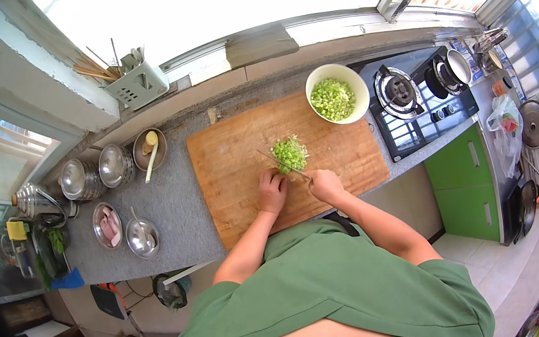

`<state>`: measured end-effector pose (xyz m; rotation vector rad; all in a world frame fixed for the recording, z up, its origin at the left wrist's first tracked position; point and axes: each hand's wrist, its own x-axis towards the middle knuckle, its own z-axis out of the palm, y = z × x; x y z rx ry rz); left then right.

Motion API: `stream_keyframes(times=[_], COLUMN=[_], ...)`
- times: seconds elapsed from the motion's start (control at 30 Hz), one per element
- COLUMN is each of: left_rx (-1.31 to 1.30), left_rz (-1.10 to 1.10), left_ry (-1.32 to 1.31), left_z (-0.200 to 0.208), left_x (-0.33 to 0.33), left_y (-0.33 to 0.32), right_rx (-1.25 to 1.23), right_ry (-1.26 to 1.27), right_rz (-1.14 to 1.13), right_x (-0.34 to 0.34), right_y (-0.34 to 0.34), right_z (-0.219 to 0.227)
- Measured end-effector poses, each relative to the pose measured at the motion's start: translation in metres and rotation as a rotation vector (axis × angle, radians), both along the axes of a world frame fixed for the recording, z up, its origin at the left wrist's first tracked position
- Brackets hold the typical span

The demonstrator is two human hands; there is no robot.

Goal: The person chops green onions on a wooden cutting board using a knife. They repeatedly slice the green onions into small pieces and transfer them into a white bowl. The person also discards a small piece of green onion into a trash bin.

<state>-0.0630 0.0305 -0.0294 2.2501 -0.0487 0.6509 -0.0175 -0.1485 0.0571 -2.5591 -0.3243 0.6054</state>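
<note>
My right hand [326, 186] is closed round the handle of a knife [297, 172]. Its blade slants up to the left, across the near side of a small heap of finely chopped greens [290, 152]. Close by the blade, my left hand [273, 191] rests on the wooden cutting board [235, 166] with its fingers bent together; whatever may be under them is hidden. A white bowl [310, 101] full of chopped pale-green pieces [333, 98] stands at the board's far right corner.
Right of the board is a black gas hob [395, 140] with a pot [437, 80]. To the left stand several metal bowls, one with raw meat [110, 225], and a pan [138, 161] holding a long-handled utensil [152, 159]. A utensil holder [139, 87] sits on the window ledge.
</note>
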Motion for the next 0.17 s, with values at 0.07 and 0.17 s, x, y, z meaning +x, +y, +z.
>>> stream_keyframes(times=[0.07, 0.17], left_rx=[0.009, 0.006], left_rz=[0.000, -0.002], left_ry=[0.009, 0.023], left_z=[-0.0029, -0.0075], left_x=[0.0010, 0.0027], left_y=[0.0004, 0.0004], right_rx=[-0.042, -0.097], right_ry=[0.011, 0.040], right_rz=[0.017, 0.044], right_x=[0.0004, 0.0038], right_y=[0.0024, 0.0056], right_z=[0.0008, -0.0038])
